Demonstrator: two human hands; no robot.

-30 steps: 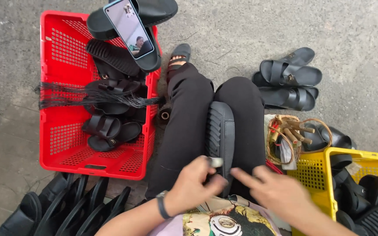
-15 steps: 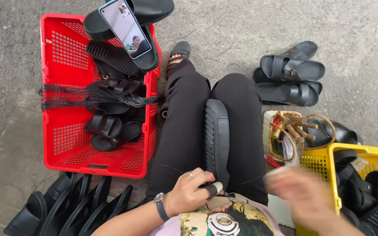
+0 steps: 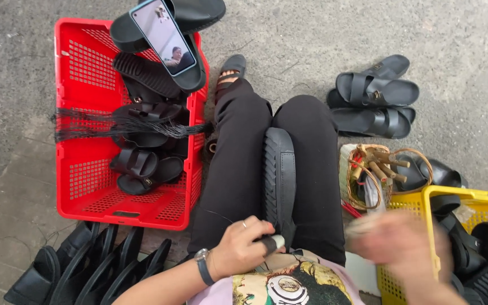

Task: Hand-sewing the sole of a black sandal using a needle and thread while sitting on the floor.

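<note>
Left hand grips near end of black sandal sole standing on edge between knees; right hand blurred beside yellow basket; red crate left.

A sandal stands on edge between the knees, the left hand at its near end and the right hand off to the right. Left of the legs a crate holds sandals, with a phone on the top one. Right lie a sandal pair, a small basket and a second crate; soles lie near left.
</note>
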